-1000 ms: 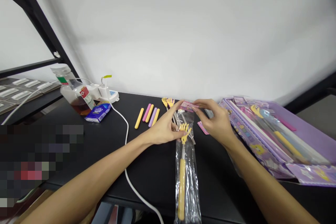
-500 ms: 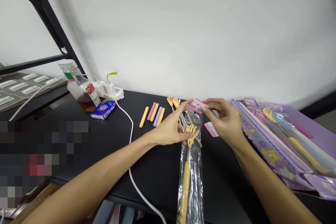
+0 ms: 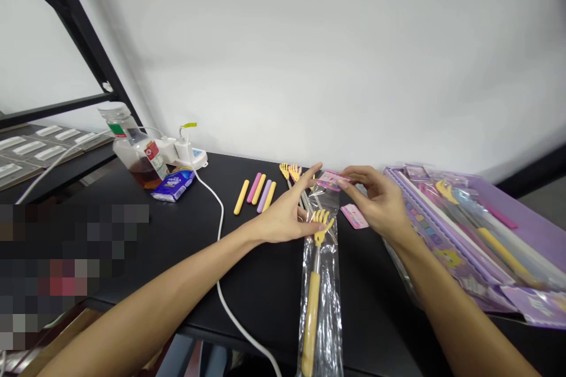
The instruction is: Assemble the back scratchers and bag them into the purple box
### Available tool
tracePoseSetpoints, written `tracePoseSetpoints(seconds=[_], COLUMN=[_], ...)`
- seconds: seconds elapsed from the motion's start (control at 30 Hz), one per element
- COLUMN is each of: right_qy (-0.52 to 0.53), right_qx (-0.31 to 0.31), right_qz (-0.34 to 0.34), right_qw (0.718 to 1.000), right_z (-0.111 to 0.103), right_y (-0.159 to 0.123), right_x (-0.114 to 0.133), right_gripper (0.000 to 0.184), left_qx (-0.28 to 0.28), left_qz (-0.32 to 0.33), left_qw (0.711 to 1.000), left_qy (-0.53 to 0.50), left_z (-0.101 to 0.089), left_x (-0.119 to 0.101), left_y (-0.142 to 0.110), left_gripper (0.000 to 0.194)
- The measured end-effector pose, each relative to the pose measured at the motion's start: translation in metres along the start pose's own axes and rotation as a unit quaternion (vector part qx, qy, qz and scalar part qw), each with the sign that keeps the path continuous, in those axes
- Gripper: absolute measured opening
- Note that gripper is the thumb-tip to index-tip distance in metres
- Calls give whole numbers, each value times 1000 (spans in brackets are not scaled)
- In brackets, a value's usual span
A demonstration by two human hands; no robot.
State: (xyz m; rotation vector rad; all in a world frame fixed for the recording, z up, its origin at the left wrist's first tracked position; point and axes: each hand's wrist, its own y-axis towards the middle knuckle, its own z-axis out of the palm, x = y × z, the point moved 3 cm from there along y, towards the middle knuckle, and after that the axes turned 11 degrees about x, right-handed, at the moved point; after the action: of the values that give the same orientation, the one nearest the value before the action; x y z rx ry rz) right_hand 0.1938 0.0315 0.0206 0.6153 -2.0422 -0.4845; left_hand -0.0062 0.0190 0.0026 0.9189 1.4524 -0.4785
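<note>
Touching clear bag [image 3: 329, 306] w/ yellow scratcher [image 3: 312, 312] inside, lower ctr of frame, w/ L hand [image 3: 280, 219] thumb (grip unclear); pinching pink card [image 3: 328, 181] at bag top, nr ctr, w/ R hand [image 3: 381, 200]. Best: keep card sq., avoid creasing.

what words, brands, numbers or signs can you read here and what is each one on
"Vinda", slightly soft, on the blue packet.
Print on the upper pink card: too small to read.
Print on the lower pink card: too small to read.
Labels on the bottle: too blurred to read.
Print on the purple box: too blurred to read.
</note>
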Motion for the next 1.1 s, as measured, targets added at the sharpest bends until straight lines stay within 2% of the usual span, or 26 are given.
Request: tracePoseSetpoints(seconds=[0.17, 0.37, 0.63, 0.77, 0.97, 1.1], right_qy=[7, -18, 115, 130, 78, 63], right_qx=[39, -30, -7, 21, -30, -54], right_qz=[28, 30, 71, 84, 64, 61], right_qw=[999, 999, 991, 988, 994, 995], right_z=[3, -1, 5, 6, -2, -6], right_y=[-1, 0, 0, -1, -2, -5], right_x=[0, -1, -7, -3, 2, 6], right_gripper=[20, 21, 32, 34, 32, 26], left_qx=[6, 8, 11, 19, -32, -19], left_qz=[-7, 3, 2, -1, -19, -52], left_qw=[1000, 1000, 1000, 999, 999, 998], left_qy=[7, 3, -13, -28, 19, 11], left_z=[0, -1, -2, -2, -7, -6], left_x=[-1, 0, 1, 1, 3, 8], left_y=[0, 1, 1, 0, 0, 1], left_gripper=[111, 109, 110, 110, 100, 85])
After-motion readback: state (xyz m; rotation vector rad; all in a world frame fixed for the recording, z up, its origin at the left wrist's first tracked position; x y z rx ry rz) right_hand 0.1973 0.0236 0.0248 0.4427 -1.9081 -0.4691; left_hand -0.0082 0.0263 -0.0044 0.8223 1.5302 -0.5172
